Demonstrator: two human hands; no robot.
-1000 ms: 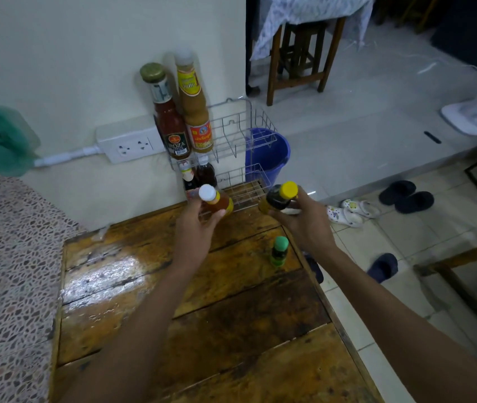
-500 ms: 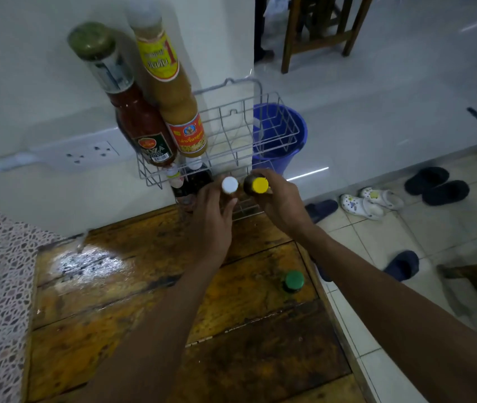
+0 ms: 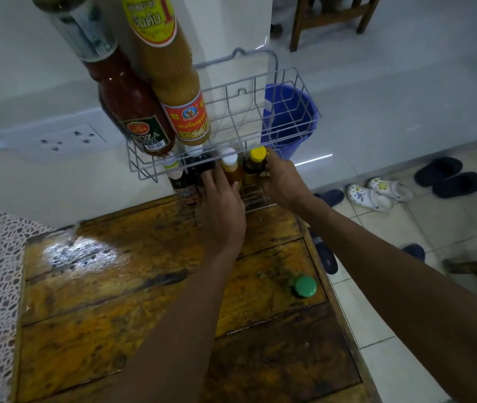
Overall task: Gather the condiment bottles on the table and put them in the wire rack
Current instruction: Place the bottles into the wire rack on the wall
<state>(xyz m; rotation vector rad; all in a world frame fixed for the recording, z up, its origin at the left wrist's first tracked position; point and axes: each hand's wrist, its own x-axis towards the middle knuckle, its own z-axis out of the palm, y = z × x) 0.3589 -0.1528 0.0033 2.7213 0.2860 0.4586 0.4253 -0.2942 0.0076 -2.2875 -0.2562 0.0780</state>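
table (image 3: 115, 330): glossy worn wood | rack (image 3: 260, 91): thin metal wire

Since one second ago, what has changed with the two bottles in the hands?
Both hands carried their bottles forward into the wire rack's lower tier: left hand with the white-capped bottle, right hand with the yellow-capped bottle. Both still grip. The green-capped bottle stayed on the table.

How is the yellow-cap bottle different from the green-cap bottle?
The yellow-cap bottle is gripped by the right hand at the wire rack's lower shelf; the green-cap bottle stands alone on the wooden table, untouched. Their caps differ: yellow against green. Both are small and upright.
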